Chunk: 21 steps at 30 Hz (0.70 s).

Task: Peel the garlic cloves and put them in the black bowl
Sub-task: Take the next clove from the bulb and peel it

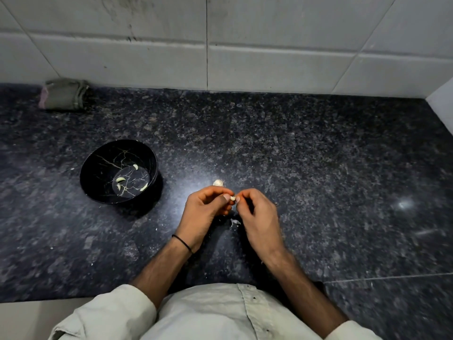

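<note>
A small pale garlic clove is pinched between the fingertips of my left hand and my right hand, just above the dark granite counter. Both hands meet at the clove, fingers curled. Another piece of garlic lies on the counter just beyond my hands. The black bowl with gold veining stands to the left and holds several peeled cloves. A scrap of papery skin lies on the counter under my hands.
A folded grey-green cloth lies at the back left against the white tiled wall. A wall corner juts in at the far right. Small skin flecks dot the counter around the bowl.
</note>
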Each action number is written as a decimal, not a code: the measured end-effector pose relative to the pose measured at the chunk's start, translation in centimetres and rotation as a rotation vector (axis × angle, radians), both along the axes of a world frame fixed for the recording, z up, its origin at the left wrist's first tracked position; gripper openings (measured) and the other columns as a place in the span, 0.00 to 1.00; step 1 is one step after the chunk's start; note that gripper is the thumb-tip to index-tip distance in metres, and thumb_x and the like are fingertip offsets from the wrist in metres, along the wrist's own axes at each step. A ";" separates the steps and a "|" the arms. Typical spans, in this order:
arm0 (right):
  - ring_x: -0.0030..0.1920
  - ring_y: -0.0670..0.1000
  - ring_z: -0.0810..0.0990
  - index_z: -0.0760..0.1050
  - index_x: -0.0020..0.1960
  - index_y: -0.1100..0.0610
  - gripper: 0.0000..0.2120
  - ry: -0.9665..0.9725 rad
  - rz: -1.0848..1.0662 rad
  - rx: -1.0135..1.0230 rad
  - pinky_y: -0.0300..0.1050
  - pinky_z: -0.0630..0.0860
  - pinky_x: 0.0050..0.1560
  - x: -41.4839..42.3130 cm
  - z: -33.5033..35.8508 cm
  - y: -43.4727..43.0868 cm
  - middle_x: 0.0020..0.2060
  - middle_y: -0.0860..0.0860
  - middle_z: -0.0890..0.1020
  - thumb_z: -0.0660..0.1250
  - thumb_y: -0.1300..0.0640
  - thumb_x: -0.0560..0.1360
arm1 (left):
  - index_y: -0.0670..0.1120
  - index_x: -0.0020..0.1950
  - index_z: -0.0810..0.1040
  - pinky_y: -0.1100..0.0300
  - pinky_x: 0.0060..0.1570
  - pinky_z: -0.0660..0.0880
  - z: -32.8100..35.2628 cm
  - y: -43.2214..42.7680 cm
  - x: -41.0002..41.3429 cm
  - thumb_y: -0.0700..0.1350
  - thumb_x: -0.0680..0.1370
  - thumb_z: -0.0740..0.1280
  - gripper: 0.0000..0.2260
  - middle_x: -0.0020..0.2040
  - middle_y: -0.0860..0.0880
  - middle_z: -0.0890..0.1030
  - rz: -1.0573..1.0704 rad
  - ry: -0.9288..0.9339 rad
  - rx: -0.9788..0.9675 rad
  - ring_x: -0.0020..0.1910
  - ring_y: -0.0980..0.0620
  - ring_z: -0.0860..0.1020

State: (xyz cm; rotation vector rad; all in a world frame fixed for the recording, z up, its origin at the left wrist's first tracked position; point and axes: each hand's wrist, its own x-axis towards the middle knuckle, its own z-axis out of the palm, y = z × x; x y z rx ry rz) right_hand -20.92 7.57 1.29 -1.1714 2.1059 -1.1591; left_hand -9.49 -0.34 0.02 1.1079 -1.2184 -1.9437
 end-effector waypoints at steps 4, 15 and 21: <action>0.41 0.43 0.80 0.79 0.49 0.55 0.05 -0.162 -0.061 -0.015 0.30 0.71 0.40 0.2 -0.1 0.0 0.42 0.46 0.83 0.65 0.57 0.80 | 0.38 0.51 0.83 0.64 0.42 0.78 0.0 0.1 0.0 0.34 0.79 0.67 0.05 0.43 0.43 0.84 -0.011 0.010 0.002 0.39 0.51 0.79; 0.34 0.46 0.75 0.80 0.43 0.53 0.07 -0.465 -0.188 -0.013 0.48 0.73 0.37 0.1 -1.4 -0.4 0.32 0.46 0.79 0.66 0.57 0.80 | 0.38 0.52 0.84 0.64 0.45 0.79 0.0 0.2 0.0 0.34 0.78 0.68 0.06 0.43 0.45 0.85 -0.041 -0.014 -0.057 0.41 0.51 0.81; 0.32 0.44 0.72 0.78 0.44 0.56 0.07 -0.435 -0.229 -0.024 0.45 0.70 0.35 -0.2 -1.3 -0.4 0.30 0.44 0.77 0.65 0.59 0.80 | 0.39 0.53 0.84 0.61 0.48 0.79 0.1 0.2 0.1 0.34 0.79 0.67 0.07 0.44 0.45 0.86 -0.047 -0.017 -0.046 0.43 0.49 0.81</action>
